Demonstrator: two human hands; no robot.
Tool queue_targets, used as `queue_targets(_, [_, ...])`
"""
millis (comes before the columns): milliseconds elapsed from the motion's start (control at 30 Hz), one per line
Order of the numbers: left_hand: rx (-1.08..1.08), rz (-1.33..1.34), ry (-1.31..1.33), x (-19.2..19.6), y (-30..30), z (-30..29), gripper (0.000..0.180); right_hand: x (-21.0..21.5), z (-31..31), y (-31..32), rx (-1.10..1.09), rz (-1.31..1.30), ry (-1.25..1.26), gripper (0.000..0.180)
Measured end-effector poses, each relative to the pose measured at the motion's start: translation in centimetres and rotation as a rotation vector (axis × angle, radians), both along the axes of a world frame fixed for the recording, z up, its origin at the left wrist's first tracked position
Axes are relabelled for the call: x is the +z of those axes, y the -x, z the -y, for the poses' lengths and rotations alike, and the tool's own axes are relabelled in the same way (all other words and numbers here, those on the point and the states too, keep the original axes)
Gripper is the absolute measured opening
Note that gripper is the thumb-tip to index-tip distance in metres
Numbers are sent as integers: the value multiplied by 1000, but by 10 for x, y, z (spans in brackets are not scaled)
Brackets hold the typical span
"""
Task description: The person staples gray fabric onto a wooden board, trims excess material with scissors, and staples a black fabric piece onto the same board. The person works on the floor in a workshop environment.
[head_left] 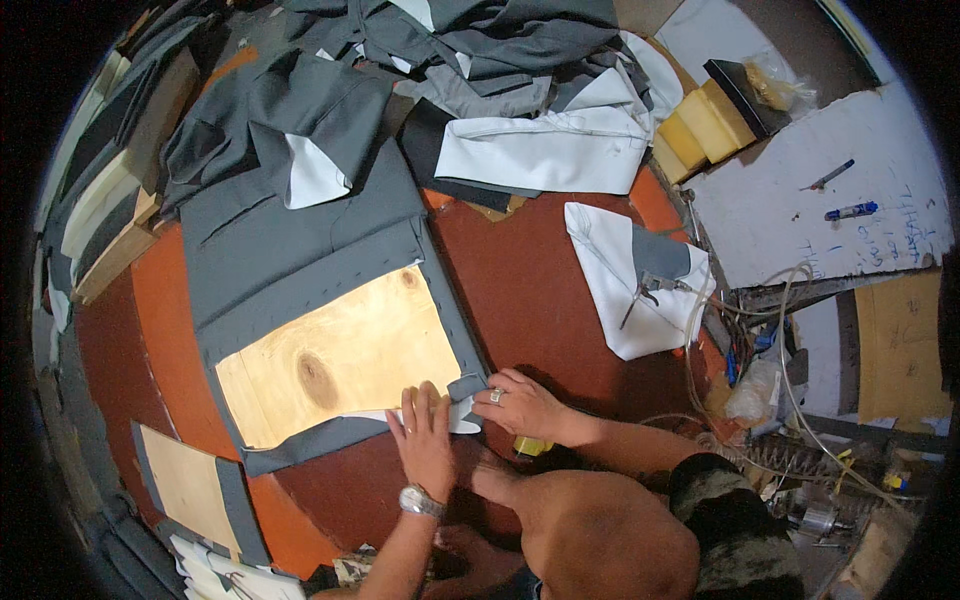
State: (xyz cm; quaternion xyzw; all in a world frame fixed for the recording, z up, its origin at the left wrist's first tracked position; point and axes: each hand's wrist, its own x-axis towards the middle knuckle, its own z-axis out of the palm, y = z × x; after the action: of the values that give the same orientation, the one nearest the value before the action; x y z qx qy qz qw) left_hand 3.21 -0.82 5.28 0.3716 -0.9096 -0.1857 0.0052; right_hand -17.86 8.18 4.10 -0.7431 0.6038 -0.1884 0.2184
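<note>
A plywood board [340,350] lies on grey upholstery fabric [310,225], which is folded over its far and right edges in a row of small tucks. My left hand [425,435] rests with fingers extended on the board's near edge, by a white fabric flap [463,415]. Beside it, my right hand [525,405] has its fingers bent together on the grey fabric at the near right corner. The fingertips are partly hidden there. Both hands are touching the folded edge of the panel.
Piled grey fabric [450,30] and a white fabric piece [545,150] lie at the far side. A metal tool [655,283] rests on white-and-grey cloth at right, near loose hoses [790,350]. Yellow foam blocks [705,125] and another fabric-edged board [185,485] flank the area.
</note>
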Motion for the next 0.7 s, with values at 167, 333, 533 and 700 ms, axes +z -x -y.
queue_targets(167, [-212,-129,10,-12,-8,38,33,3,30,15,42,-53,156,20])
queue_targets(333, [-294,-118,35,-14,2,55,28,-4,55,28,2,135,-76,17])
queue_targets(533, [-166,-3,-171,-11,23,65,30,-5,59,35,-183,211,-57,15])
queue_targets(700, [-324,-64,158,-19,28,74,37,-8,59,38,-184,260,-102,17])
